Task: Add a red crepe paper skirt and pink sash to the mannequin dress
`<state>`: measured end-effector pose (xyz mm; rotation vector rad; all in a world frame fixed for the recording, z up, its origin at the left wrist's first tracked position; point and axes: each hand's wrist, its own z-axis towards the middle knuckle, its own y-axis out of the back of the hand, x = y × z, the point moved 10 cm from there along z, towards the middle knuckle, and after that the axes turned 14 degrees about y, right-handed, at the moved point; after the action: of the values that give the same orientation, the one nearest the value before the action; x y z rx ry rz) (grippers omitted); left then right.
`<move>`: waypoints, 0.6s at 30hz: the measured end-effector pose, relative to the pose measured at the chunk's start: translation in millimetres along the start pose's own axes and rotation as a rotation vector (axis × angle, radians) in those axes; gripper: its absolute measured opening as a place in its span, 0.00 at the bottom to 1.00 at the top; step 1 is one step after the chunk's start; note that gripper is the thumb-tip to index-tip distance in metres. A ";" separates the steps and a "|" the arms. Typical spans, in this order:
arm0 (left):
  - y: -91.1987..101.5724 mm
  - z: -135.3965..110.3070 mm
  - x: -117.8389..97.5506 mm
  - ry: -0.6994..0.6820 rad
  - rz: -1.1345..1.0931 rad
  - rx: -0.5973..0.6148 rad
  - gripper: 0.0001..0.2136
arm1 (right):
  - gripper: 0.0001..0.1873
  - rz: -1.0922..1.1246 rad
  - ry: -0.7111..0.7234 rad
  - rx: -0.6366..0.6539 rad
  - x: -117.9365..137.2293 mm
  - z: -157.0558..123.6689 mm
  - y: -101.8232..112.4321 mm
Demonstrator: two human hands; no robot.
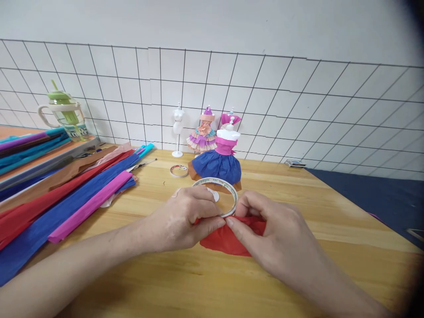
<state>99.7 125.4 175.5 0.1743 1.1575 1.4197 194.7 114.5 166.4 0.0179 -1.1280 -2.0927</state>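
My left hand (185,221) and my right hand (268,234) meet at the middle of the wooden table (212,282). Both pinch a piece of red crepe paper (225,240) that lies under them. A roll of double-sided tape (221,194) stands on edge between the two hands, touching my fingertips. Just behind it stands a small mannequin in a blue and pink paper dress (220,161).
Rolls of crepe paper (66,194) in red, blue, pink and brown lie at the left. A second tape roll (179,170), a bare white mannequin (178,128) and a ruffled paper dress (202,134) stand near the grid wall. A green-lidded cup (66,115) sits far left; dark blue cloth (380,198) at right.
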 end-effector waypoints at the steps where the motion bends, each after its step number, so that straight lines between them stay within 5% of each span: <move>1: -0.1 0.1 0.7 -0.003 -0.002 0.010 0.14 | 0.10 0.011 -0.023 -0.006 -2.8 0.3 0.0; 7: -3.3 3.5 13.4 0.025 -0.143 0.145 0.13 | 0.08 0.157 -0.089 0.109 -11.7 6.7 -13.6; 14: -18.7 4.8 45.1 0.336 -0.459 0.340 0.26 | 0.04 0.233 -0.157 0.198 -17.4 3.0 -24.4; 18: -22.8 3.0 50.2 0.420 -0.465 0.350 0.21 | 0.04 0.178 -0.104 0.191 -10.3 5.6 -23.3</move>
<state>104.3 162.7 135.1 -0.1533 1.6649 0.8530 186.2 132.6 149.7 -0.0979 -1.3385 -1.8412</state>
